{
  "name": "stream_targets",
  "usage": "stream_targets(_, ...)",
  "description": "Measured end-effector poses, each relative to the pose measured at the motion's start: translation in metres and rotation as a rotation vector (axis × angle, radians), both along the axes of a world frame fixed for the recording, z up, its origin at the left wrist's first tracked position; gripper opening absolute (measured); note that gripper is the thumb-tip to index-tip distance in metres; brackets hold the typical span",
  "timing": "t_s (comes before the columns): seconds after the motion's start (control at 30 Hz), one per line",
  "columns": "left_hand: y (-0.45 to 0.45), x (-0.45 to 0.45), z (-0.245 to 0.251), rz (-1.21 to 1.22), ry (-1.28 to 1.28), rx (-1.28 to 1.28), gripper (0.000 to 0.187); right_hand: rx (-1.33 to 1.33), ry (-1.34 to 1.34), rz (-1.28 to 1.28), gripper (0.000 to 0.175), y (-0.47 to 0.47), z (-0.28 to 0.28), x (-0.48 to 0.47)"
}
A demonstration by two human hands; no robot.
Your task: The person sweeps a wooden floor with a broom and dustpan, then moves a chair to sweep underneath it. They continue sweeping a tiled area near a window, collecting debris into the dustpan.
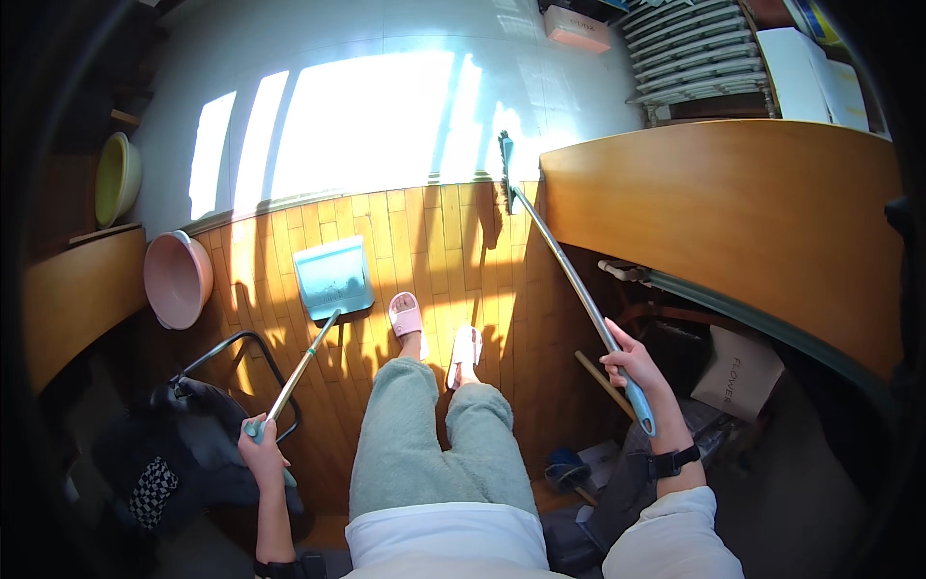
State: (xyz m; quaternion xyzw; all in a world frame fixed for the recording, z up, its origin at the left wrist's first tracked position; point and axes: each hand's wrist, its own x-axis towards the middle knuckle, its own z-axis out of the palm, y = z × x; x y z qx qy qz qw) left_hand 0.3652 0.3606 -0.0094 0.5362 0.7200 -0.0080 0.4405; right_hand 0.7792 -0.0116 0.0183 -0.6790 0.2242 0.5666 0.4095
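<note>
My left hand (262, 450) grips the upper end of a long-handled dustpan (334, 271). Its light blue pan rests on the wooden floor (434, 239), left of my pink slippers (405, 315), with some dark debris visible inside. In my right hand (635, 362) is the metal pole of a broom (568, 268), held just above its blue end grip. The broom's blue head with dark bristles is ahead and to the right, where the wood meets the pale sunlit floor, close to the corner of a wooden panel (709, 188).
A pink basin (177, 281) and a yellow-green basin (118, 179) stand at left. Near my left arm is a metal-framed chair (249, 340) with dark cloth on it. A radiator (698, 54) and a pink box (576, 29) are at far right. A paper bag (738, 373) lies under the panel.
</note>
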Motion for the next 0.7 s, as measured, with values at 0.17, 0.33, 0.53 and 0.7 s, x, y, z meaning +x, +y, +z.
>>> stream_targets(0.17,0.0,0.0,0.001,0.003,-0.033,-0.032,0.012,-0.048,0.185,-0.415,0.081,-0.008,-0.007,-0.075)
stream_targets(0.33,0.001,0.001,-0.002,-0.002,-0.041,-0.015,0.012,-0.202,0.057,-0.506,0.047,0.054,-0.073,-0.083)
stream_targets(0.53,0.002,-0.001,-0.003,-0.018,-0.079,-0.022,0.014,0.056,-0.161,-0.594,0.018,0.18,-0.136,-0.048)
stream_targets(0.7,0.003,0.002,-0.003,-0.039,-0.05,-0.022,0.015,0.204,-0.182,-0.594,0.026,0.205,-0.132,-0.026)
